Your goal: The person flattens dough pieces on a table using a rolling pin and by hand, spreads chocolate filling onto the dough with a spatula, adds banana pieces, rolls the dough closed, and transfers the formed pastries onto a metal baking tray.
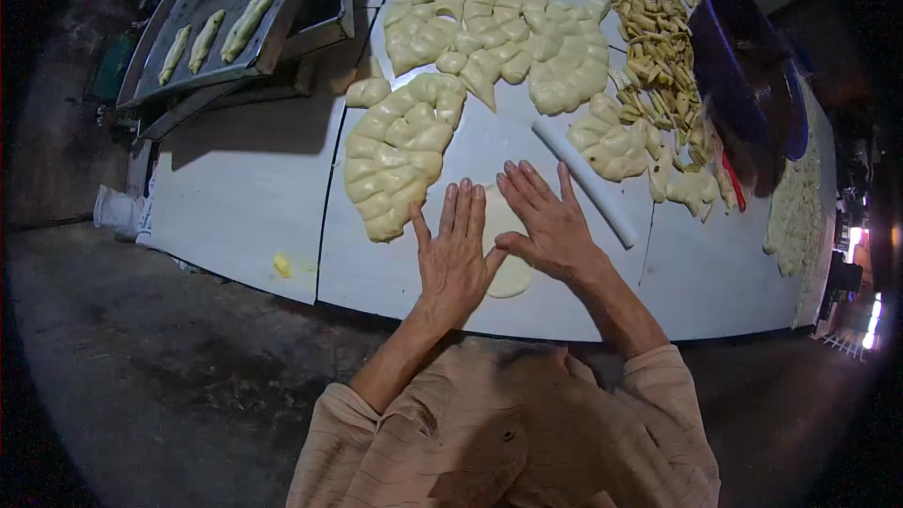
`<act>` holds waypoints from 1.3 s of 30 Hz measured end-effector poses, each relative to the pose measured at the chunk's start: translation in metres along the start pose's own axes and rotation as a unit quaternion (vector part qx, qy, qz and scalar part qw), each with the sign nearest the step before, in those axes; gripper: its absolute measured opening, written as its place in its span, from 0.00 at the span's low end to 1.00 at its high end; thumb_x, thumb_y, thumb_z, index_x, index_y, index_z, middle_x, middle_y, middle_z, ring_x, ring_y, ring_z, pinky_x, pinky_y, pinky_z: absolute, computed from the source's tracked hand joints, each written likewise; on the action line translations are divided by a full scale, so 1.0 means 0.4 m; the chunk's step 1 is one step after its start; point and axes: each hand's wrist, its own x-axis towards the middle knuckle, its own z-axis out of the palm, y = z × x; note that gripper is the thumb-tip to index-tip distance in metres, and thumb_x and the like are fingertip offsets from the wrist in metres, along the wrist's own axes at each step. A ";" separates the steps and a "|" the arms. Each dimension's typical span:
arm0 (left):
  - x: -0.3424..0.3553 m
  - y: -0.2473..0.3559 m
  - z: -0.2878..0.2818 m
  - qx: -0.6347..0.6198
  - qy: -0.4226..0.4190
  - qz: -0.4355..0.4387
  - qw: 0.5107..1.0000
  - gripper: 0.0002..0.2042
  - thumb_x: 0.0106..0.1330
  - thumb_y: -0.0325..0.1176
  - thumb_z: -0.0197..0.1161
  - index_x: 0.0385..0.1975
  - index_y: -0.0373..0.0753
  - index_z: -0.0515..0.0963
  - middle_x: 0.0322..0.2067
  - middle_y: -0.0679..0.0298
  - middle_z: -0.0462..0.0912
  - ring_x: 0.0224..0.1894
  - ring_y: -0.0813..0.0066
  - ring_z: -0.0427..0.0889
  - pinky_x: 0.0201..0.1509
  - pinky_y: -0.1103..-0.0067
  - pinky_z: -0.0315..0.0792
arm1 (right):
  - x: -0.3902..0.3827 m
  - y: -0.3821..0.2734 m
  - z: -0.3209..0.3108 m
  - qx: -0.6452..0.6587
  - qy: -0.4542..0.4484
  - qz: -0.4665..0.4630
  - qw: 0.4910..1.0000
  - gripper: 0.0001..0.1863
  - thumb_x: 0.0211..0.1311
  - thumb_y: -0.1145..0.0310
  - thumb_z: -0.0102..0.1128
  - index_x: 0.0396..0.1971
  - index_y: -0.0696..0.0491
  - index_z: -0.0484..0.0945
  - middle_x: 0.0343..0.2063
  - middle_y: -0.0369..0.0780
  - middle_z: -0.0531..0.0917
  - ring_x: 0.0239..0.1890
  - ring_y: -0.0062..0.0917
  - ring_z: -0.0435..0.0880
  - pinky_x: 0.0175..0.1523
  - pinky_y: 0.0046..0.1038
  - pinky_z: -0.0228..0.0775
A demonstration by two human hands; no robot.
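Observation:
A thin, flattened oval of pale dough (510, 275) lies on the white table (386, 277) in front of me, partly covered by my hands. Along its left side my left hand (451, 249) rests flat, fingers stretched forward. My right hand (547, 226) lies over its right side with fingers spread, and the two thumbs nearly meet on the dough. Just beyond the right hand a whitish rolling pin (585, 183) lies at a slant. A cluster of soft dough pieces (395, 155) sits close to my left fingertips.
More dough pieces (489, 14) cover the table's far part. At right are a heap of yellowish sliced strips (658, 52), a purple basin (743, 56) and a red-handled tool (732, 179). Stacked metal trays (212, 0) at far left carry shaped dough. A yellow lump (281, 265) lies near the front edge.

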 end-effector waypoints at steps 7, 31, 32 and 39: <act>-0.060 0.012 -0.034 -0.025 0.009 0.011 1.000 0.37 0.72 0.51 0.55 0.72 0.28 0.59 0.74 0.43 0.57 0.77 0.46 0.52 0.74 0.36 0.39 | -0.107 -0.034 -0.044 0.095 0.030 -0.001 0.995 0.45 0.69 0.36 0.48 0.72 0.57 0.61 0.73 0.53 0.60 0.77 0.46 0.55 0.78 0.58 0.36; -0.001 0.011 0.015 0.034 0.047 0.031 0.998 0.38 0.66 0.50 0.59 0.72 0.33 0.60 0.73 0.52 0.62 0.77 0.56 0.56 0.74 0.36 0.37 | -0.023 -0.044 0.025 0.022 0.070 0.002 0.997 0.45 0.71 0.33 0.39 0.72 0.58 0.62 0.73 0.50 0.63 0.77 0.41 0.56 0.79 0.57 0.34; -0.004 0.013 0.013 0.026 0.031 0.020 0.999 0.40 0.66 0.51 0.59 0.73 0.33 0.59 0.74 0.52 0.60 0.78 0.57 0.55 0.74 0.35 0.36 | -0.023 -0.039 0.025 0.022 0.069 0.003 0.997 0.45 0.71 0.33 0.39 0.72 0.58 0.62 0.73 0.50 0.63 0.77 0.41 0.56 0.79 0.57 0.34; -0.015 0.016 0.004 0.014 -0.002 0.002 1.000 0.41 0.70 0.58 0.54 0.74 0.32 0.56 0.76 0.50 0.55 0.79 0.56 0.51 0.74 0.36 0.33 | -0.035 -0.032 -0.021 0.055 0.028 0.026 0.998 0.37 0.72 0.44 0.52 0.69 0.57 0.66 0.71 0.49 0.65 0.75 0.42 0.60 0.77 0.58 0.39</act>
